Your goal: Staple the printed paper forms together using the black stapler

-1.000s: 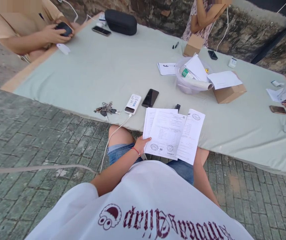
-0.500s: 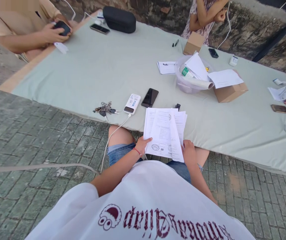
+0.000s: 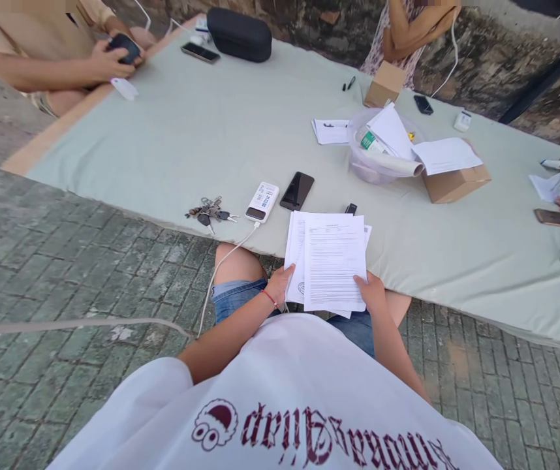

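Printed sheets of paper (image 3: 335,261) lie in a loose stack between my hands, over the table's near edge and my lap. My left hand (image 3: 279,284) pinches the stack's left edge, where part of a round stamp shows on a lower sheet. My right hand (image 3: 371,292) grips the right edge of the top sheet, thumb on the print and fingers hidden underneath. This top sheet lies shifted to the right over the others. Just beyond the papers are a black phone (image 3: 297,190) and a small black object (image 3: 351,209).
A white power bank (image 3: 262,201) with a cable and a bunch of keys (image 3: 210,211) lie left. Farther back stand a plastic basin (image 3: 358,163) of papers, cardboard boxes (image 3: 457,184) and a black case (image 3: 239,34). Other people sit around the table (image 3: 186,137).
The sheet that was curled over at the right now lies flat on top, covering most of the stamped page. My right hand has moved slightly up, its thumb now on that sheet.
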Demonstrator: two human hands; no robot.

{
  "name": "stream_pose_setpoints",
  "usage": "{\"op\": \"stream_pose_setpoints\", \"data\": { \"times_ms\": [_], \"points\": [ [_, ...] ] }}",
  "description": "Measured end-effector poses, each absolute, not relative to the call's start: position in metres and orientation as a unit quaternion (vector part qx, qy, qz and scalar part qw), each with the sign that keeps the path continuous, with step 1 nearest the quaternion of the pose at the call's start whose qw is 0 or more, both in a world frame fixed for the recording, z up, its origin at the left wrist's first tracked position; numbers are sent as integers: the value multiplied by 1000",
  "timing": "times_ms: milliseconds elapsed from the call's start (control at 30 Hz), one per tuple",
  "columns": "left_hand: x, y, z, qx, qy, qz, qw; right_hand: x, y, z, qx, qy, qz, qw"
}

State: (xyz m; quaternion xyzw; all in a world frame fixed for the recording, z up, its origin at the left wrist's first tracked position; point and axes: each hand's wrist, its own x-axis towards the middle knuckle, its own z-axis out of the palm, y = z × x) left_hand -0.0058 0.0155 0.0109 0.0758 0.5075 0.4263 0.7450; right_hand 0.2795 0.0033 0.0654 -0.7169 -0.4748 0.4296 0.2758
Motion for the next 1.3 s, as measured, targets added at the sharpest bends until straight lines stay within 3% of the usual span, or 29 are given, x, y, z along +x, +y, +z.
{"op": "stream_pose_setpoints", "data": {
  "times_ms": [133,400,533,667,833,967,1300],
  "points": [
    [-10,16,9,81,519,428,735,314,4,60,-789,-448,325,266],
    [-12,19,6,103,542,431,714,392,-9,81,-768,-311,287,480],
    [-11,19,5,105,543,435,711,386,-9,94,-729,-313,323,517],
    [-12,17,6,109,543,433,712,354,-3,95,-690,-341,418,483],
    [-13,14,7,112,537,433,716,313,12,80,-678,-395,489,380],
    [-16,10,7,119,544,427,713,294,23,71,-686,-422,502,316],
    [-21,6,7,142,526,431,720,263,39,85,-655,-501,507,251]
  ]
}}
